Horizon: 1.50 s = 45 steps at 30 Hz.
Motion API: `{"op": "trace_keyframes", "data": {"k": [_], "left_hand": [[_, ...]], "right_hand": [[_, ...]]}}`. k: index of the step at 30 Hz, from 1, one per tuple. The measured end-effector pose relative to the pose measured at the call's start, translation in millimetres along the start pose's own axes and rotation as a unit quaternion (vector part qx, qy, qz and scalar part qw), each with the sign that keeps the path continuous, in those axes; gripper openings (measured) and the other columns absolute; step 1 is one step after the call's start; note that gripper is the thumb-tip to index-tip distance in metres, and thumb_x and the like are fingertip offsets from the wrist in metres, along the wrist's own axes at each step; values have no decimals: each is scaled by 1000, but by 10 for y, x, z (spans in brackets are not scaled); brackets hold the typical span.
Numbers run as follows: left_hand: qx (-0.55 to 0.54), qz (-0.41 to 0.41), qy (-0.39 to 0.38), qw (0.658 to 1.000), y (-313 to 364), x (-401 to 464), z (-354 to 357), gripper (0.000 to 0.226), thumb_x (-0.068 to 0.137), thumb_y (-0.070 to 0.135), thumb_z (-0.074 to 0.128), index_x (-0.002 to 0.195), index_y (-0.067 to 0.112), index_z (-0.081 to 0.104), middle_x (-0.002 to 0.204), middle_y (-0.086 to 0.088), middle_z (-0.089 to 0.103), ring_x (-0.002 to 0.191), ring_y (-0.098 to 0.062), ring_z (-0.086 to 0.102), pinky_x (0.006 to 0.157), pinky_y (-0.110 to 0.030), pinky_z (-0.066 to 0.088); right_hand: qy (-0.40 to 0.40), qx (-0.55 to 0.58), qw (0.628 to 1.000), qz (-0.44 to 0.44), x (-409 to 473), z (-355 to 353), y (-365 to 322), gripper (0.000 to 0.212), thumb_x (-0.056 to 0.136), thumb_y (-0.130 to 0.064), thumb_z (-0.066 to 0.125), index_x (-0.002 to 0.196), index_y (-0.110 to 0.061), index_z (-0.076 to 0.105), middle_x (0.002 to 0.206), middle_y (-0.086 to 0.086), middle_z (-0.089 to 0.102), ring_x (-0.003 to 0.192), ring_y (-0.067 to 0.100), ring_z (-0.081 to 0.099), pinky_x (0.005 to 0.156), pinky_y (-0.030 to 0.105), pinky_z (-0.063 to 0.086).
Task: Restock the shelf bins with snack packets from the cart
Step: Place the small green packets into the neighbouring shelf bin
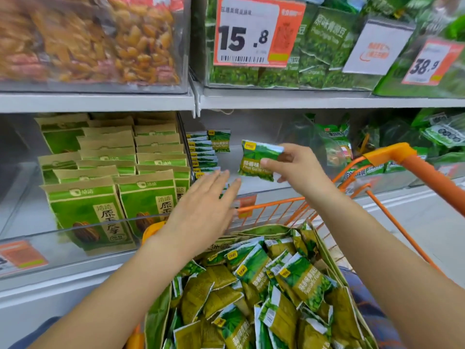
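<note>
2 bare hands are up at the middle shelf: the right hand [297, 165] pinches 1 small green foil pea packet [259, 159] between thumb and fingers, holding it in the air just in front of the clear plastic shelf bin [251, 187], while the left hand [203, 207] reaches forward with fingers straight and spread, holding nothing, its fingertips near the row of matching packets [205, 153] standing on edge at the bin's left side. The step in hand looks like placing this packet into that row; the next move probably calls for carrying it leftward and down, turning it on edge to match, with the flat left hand steadying the row so it does not topple. That bin looks only partly filled, its right part bare. Below, the orange wire cart [415, 170] holds an open green-lined paper sack [349, 293] heaped with many more of the same packets [304, 285], so much restocking seems to remain. Left of the target bin, another clear bin [25, 238] is packed with brown-and-green paper seed bags [88, 212]. On the upper shelf, 1 clear bin holds orange-brown snack bags [88, 39], and another holds dark green pea bags [327, 46] behind an orange-and-white price tag [251, 34] reading 15.8.
</note>
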State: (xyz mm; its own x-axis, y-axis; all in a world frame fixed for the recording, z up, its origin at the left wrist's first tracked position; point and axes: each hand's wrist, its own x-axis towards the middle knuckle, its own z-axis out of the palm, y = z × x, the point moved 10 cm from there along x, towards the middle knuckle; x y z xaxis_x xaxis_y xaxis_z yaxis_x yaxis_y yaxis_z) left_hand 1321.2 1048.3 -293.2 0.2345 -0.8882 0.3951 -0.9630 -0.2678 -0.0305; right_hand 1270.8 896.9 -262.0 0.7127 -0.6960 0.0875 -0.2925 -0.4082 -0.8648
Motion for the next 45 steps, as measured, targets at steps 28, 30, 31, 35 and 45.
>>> {"op": "trace_keyframes", "data": {"k": [28,30,31,35,45], "left_hand": [[44,23,-15,999,-12,20,238,45,91,39,42,117,9,64,81,-4,68,74,-24,63,95,-39,34],[42,27,-10,999,-9,20,225,45,91,39,40,115,8,64,81,-5,69,73,-25,63,94,-40,35],[41,28,-7,999,-5,17,215,46,91,39,40,115,8,64,81,-5,69,73,-26,64,94,-40,35],[19,32,-8,999,-7,-17,194,49,91,38,39,121,7,63,89,-7,71,78,-26,67,97,-41,34],[-175,71,-51,981,432,-236,-80,37,90,39,37,105,25,67,94,5,73,85,-20,69,66,-35,56]], "right_hand": [[-19,-169,979,113,2012,989,752,26,82,-13,71,64,-11,52,77,7,60,79,21,58,63,28,49],[-16,-98,988,118,1843,838,632,28,86,-11,65,64,-19,49,86,6,58,87,21,57,80,32,54],[-3,-46,992,116,1712,744,548,26,87,-10,61,67,-22,50,91,5,59,90,20,59,88,35,54],[16,131,989,74,889,434,121,17,92,-3,54,82,-13,63,74,4,63,64,13,60,63,19,53],[-166,-482,857,68,-964,-160,503,26,86,-48,62,79,-22,65,89,4,68,92,25,63,78,35,51]]}}
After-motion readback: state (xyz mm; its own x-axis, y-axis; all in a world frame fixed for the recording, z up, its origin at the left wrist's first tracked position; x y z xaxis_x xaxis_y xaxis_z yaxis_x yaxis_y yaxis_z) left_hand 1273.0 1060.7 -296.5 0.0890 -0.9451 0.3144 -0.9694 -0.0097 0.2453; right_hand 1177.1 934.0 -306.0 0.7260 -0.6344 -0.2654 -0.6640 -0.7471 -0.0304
